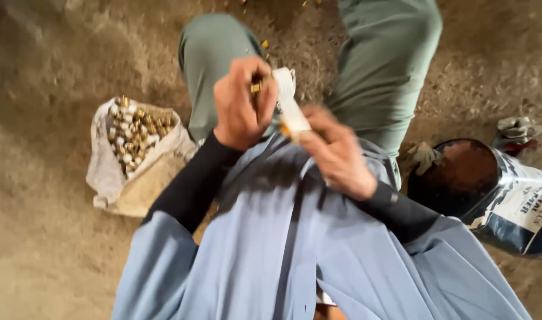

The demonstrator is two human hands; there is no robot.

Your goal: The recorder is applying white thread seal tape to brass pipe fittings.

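Between the fingers of both hands, a white tube-shaped piece (290,101) is being held over the lap. The left hand (242,104) is curling tight, its fingers clamped together on a small brass-coloured part (256,87) pressed against the upper end of the white piece. The right hand (336,151) is gripping the lower end, its fingers closed around it, where an orange bit is showing. Out beyond the left fingers, an open cloth sack (114,184) is lying on the dirt floor (40,71), holding many brass and white pieces. Beyond the right fingers, a dark bag (508,201) is sitting open with crumpled gloves (517,127) just beside it. Judging by the full sack, most of the pieces are still waiting; one is being handled now.
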